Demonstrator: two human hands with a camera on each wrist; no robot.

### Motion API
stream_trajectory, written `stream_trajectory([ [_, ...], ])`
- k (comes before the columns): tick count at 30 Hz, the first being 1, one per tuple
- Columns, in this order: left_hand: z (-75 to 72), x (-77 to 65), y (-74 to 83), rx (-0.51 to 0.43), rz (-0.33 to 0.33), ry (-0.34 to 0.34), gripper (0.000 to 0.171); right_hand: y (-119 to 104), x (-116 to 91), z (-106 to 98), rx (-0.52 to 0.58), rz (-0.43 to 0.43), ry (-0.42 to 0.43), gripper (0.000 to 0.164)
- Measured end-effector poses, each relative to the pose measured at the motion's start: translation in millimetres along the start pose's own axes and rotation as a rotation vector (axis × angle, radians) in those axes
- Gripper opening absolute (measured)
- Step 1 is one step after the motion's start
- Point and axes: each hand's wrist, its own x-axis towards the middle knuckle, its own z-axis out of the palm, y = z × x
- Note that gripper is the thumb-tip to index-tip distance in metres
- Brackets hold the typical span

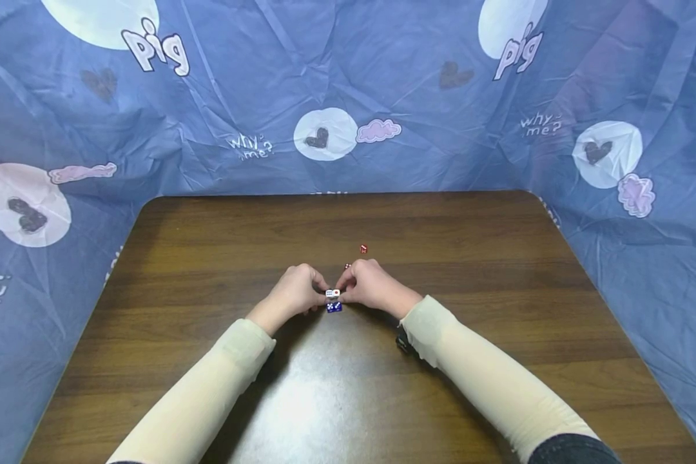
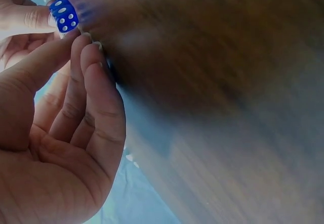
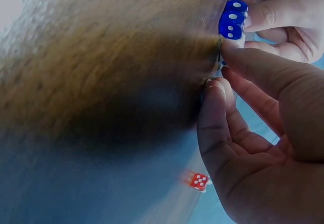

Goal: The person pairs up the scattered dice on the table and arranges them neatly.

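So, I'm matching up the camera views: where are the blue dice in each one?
Head: blue dice slightly below centre.
Left wrist: blue dice at upper left.
Right wrist: blue dice at upper right.
Shared landmark: the right hand, close beside the dice in all three.

Light and Clarity, Three Views

Head view: bright, mostly sharp; white glare on near tabletop [image 1: 292,412]; shadows alongside both sleeves [image 1: 197,393]. Wrist views: dimmer; tabletop blurred, darkly shadowed in patches; blue dice [image 2: 64,15] crisper; pale glare, right wrist, upper left corner.
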Motion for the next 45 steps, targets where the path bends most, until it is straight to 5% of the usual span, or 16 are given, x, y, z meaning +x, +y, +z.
stream_trajectory([
  [14, -7.4, 1.7, -5.9, -0.099, -0.006, -0.067, 0.016, -1, 0, 0, 0.004, 0.006, -0.002, 0.011],
  [21, -17.6, 5.4, -3.6, -0.117, 0.045, -0.023, 0.024, -1, 0, 0, 0.015, 0.026, -0.003, 0.012],
  [35, -22.5, 31.0, 2.3, -0.137, 0.065, -0.002, 0.034, 2, 0, 1, 0.016, 0.021, 0.001, 0.013],
  [45, -13.5, 55.9, 3.8, -0.137, 0.038, -0.054, 0.032, 3, 0, 1, 0.019, -0.006, 0.011, 0.013],
])
